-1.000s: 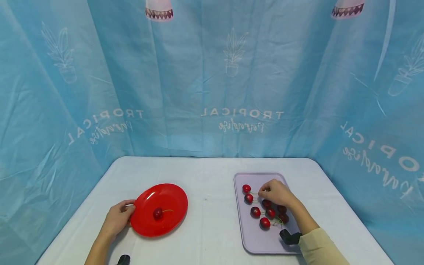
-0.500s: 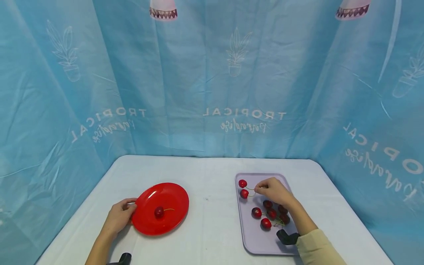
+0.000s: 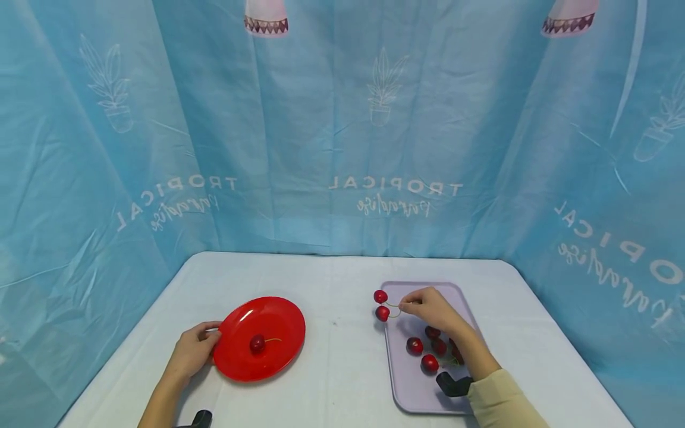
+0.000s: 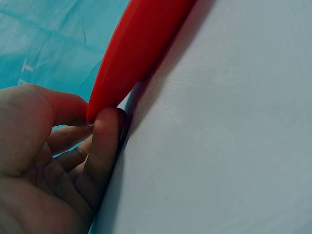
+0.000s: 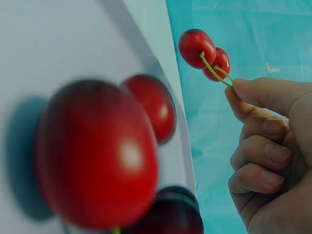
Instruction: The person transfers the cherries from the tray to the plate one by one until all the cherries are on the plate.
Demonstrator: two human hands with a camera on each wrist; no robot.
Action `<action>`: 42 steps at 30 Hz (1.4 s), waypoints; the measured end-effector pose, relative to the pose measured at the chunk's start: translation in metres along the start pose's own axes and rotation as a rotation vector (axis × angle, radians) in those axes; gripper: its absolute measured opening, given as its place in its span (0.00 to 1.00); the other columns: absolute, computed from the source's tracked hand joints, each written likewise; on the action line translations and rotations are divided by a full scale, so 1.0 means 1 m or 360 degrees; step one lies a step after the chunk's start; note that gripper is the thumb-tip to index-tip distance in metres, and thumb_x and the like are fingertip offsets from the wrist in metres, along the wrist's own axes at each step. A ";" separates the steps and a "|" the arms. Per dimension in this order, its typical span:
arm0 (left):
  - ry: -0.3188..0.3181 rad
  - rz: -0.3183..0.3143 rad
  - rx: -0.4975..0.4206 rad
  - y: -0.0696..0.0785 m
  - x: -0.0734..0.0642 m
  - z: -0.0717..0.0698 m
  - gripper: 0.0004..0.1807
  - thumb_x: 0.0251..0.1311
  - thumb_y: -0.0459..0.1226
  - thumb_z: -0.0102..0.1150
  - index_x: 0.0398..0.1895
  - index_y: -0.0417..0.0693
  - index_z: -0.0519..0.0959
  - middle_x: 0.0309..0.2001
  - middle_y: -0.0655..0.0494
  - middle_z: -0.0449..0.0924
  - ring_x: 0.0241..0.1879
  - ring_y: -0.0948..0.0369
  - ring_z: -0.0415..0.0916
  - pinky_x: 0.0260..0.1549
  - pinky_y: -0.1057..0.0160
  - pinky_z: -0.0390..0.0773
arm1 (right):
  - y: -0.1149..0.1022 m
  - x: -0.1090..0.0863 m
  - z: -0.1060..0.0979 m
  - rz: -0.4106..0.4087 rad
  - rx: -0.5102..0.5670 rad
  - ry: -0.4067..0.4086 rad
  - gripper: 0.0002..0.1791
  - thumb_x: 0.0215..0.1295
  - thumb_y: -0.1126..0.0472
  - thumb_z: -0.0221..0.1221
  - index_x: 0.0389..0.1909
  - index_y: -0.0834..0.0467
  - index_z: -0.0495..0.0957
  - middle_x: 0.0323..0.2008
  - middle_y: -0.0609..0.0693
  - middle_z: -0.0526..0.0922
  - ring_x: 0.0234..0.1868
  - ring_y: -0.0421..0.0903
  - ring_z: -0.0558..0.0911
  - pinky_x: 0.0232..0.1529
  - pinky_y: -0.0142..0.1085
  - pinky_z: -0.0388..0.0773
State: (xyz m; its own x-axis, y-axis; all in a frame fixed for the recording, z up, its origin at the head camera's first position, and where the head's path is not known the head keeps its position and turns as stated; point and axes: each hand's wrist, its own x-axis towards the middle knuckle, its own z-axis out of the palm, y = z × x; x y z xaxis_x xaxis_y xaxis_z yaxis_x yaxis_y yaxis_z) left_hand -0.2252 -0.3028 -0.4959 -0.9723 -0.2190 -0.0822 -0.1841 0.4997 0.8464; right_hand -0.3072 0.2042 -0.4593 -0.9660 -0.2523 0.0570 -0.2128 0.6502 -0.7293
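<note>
My right hand (image 3: 430,308) pinches the green stems of a pair of cherries (image 3: 382,312) between thumb and forefinger. Both fruits hang off the stems, over the left edge of the lilac tray (image 3: 398,389); in the right wrist view the cherries (image 5: 197,48) stand out against the blue cloth, clear of the tray. Several dark red cherries (image 3: 430,364) lie on the tray beneath that hand, partly hidden by the forearm. At the left, my left hand (image 3: 194,351) grips the rim of a red plate (image 3: 278,324), its fingertips (image 4: 105,124) at the edge. One stemmed cherry (image 3: 257,343) rests on the plate.
A white table (image 3: 332,380) carries the plate on its left and the tray on its right. Blue printed curtains (image 3: 299,148) close off the back and both sides. A black wrist mount (image 3: 453,384) sits over the tray's near part.
My right hand has moved left with the two cherries, lifting them from the tray to its left edge. My left hand and the plate have stayed in place.
</note>
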 end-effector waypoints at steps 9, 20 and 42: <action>-0.0005 0.0011 0.0000 -0.001 0.001 0.001 0.23 0.68 0.38 0.50 0.62 0.33 0.68 0.46 0.38 0.77 0.32 0.57 0.77 0.26 0.65 0.80 | -0.012 0.006 0.013 0.0000 0.0050 -0.0005 0.11 0.60 0.51 0.65 0.38 0.52 0.86 0.30 0.45 0.81 0.36 0.47 0.74 0.36 0.40 0.72; -0.0008 0.0024 -0.0005 -0.001 -0.001 -0.002 0.23 0.68 0.37 0.49 0.62 0.33 0.68 0.46 0.38 0.77 0.32 0.57 0.77 0.26 0.66 0.80 | -0.027 0.014 0.032 -0.0100 0.0166 -0.0060 0.13 0.61 0.52 0.64 0.38 0.58 0.86 0.27 0.46 0.79 0.34 0.46 0.72 0.35 0.39 0.69; 0.0025 0.0040 0.0004 -0.002 -0.001 0.002 0.23 0.68 0.38 0.51 0.61 0.34 0.68 0.47 0.38 0.77 0.34 0.56 0.77 0.25 0.69 0.78 | -0.052 0.031 0.063 -0.0187 0.0164 -0.0144 0.12 0.61 0.50 0.63 0.38 0.53 0.87 0.30 0.42 0.82 0.34 0.45 0.74 0.34 0.39 0.72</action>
State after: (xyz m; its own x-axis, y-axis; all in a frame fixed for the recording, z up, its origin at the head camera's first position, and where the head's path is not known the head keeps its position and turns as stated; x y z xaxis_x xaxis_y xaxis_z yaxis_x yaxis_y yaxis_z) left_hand -0.2239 -0.3020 -0.4979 -0.9742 -0.2194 -0.0525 -0.1599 0.5075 0.8467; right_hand -0.3172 0.1172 -0.4620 -0.9171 -0.3888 0.0876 -0.3028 0.5369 -0.7874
